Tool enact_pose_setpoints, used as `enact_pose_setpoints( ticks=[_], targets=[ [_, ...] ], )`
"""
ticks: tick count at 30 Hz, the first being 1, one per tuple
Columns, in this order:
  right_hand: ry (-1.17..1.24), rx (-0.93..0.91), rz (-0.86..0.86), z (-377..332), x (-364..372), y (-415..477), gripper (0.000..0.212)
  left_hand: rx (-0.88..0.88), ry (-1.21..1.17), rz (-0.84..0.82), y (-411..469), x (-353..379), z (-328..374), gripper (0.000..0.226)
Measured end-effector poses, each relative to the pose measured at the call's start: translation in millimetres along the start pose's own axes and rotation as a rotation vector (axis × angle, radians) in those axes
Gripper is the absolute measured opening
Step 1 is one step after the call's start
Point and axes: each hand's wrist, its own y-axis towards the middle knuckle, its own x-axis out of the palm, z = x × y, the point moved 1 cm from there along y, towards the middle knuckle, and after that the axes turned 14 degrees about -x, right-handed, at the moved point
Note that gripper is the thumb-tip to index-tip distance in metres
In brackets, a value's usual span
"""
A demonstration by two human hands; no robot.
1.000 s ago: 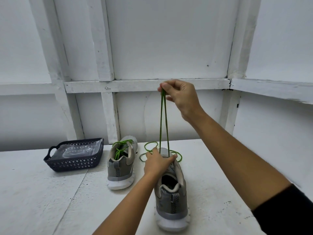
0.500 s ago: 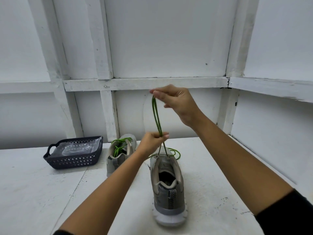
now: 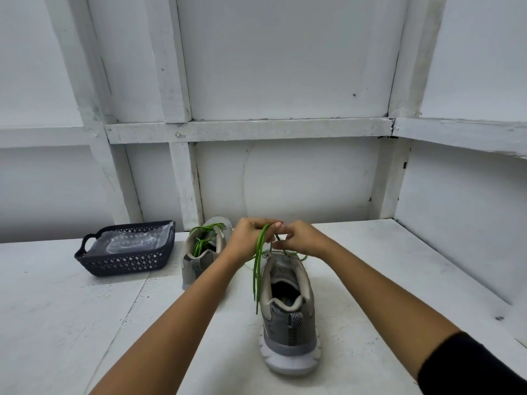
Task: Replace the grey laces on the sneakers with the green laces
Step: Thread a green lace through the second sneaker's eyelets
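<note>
Tying off green lace point(image 3: 258, 269) on near sneaker point(image 3: 288, 309).
Both hands, left point(image 3: 247, 241) and right point(image 3: 299, 238), pinch it together above the tongue; next: form knot, keeping tension.

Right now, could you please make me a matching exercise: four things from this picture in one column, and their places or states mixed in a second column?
1. near sneaker
2. far sneaker
3. dark basket
4. green lace

A. holds clear plastic
B. pinched by both hands, ends hanging down
C. heel nearest the camera, under the hands
D. beside the basket, green lace already in

Pairs: 1-C, 2-D, 3-A, 4-B
</note>
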Motion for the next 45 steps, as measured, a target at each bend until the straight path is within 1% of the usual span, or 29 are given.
enact_pose_setpoints(
  ticks=[1,2,4,5,6,7,8,9,10,11,12,15,17,20,22,24,27,30,33,35,37,40,41,43,45],
  targets=[
    [0.017,-0.009,0.020,-1.6,4.5,1.5,0.007,0.015,0.007,-0.008,-1.7,1.3,0.6,0.018],
    [0.030,0.000,0.048,-2.1,7.2,3.3,0.009,0.036,0.010,-0.011,-2.9,2.5,0.1,0.018],
    [0.065,0.040,0.100,-1.2,10.7,6.2,0.020,0.061,0.000,0.002,-7.6,5.7,-2.3,0.022],
    [0.086,0.064,0.113,-0.6,11.5,6.3,0.026,0.042,-0.008,0.022,-9.7,8.8,-5.4,0.031],
    [0.115,0.082,0.124,1.4,12.1,6.8,0.028,-0.003,-0.006,0.044,-10.1,12.2,-11.6,0.045],
    [0.148,0.092,0.139,4.2,12.2,7.6,0.025,-0.068,0.025,0.063,-11.7,16.5,-18.0,0.062],
    [0.184,0.102,0.160,7.0,11.8,8.6,0.020,-0.135,0.084,0.070,-14.1,21.4,-23.9,0.073],
    [0.221,0.112,0.186,9.4,11.5,10.0,0.016,-0.183,0.131,0.065,-16.0,26.1,-29.1,0.072],
    [0.249,0.121,0.205,10.7,11.3,11.7,0.014,-0.215,0.165,0.057,-17.3,29.6,-33.4,0.058],
    [0.265,0.128,0.215,12.2,11.4,14.6,0.015,-0.241,0.187,0.053,-17.5,32.3,-36.6,0.038],
    [0.278,0.131,0.223,12.2,11.3,17.8,0.017,-0.247,0.194,0.052,-16.2,33.9,-38.8,0.032],
    [0.352,0.084,0.290,5.1,2.7,28.6,0.018,-0.274,0.190,0.002,-12.4,35.8,-39.4,0.042],
    [0.404,0.029,0.339,-6.2,-7.0,33.7,0.019,-0.323,0.189,-0.008,-11.8,36.5,-39.7,0.051],
    [0.511,-0.045,0.402,-28.6,-27.1,34.5,0.025,-0.374,0.222,0.017,-12.0,36.6,-39.8,0.041],
    [0.554,-0.117,0.459,-45.3,-45.2,35.3,0.027,-0.373,0.247,0.015,-11.5,36.9,-39.6,0.045],
    [0.603,-0.198,0.537,-63.3,-65.7,37.3,0.026,-0.381,0.265,-0.001,-12.8,37.7,-38.9,0.057],
    [0.653,-0.295,0.591,-83.5,-84.8,40.2,0.023,-0.384,0.280,0.018,-16.3,38.1,-35.4,0.049],
    [0.649,-0.323,0.570,-88.9,-84.0,39.5,0.019,-0.379,0.306,0.029,-15.5,37.9,-34.3,0.043],
    [0.669,-0.319,0.547,-88.3,-79.0,38.8,0.019,-0.345,0.264,0.045,-10.4,29.1,-29.8,0.057],
    [0.652,-0.333,0.517,-89.5,-76.9,38.5,0.019,-0.290,0.243,0.083,-2.7,17.9,-22.4,0.061],
    [0.620,-0.361,0.466,-92.8,-72.8,36.9,0.016,-0.192,0.225,0.084,4.1,6.2,-9.8,0.056],
    [0.603,-0.381,0.398,-99.0,-65.1,33.4,0.014,-0.096,0.167,0.018,10.5,-1.6,4.8,0.033],
    [0.594,-0.390,0.357,-101.3,-62.0,31.9,0.015,-0.086,0.111,0.014,12.0,-2.3,6.3,0.024],
    [0.536,-0.438,0.180,-105.8,-55.8,26.3,0.020,-0.081,0.023,0.029,13.1,-2.8,5.9,0.013],
    [0.447,-0.475,-0.041,-104.6,-49.7,18.4,0.036,-0.065,-0.018,0.062,12.7,-1.5,3.4,0.015]
  ],
)
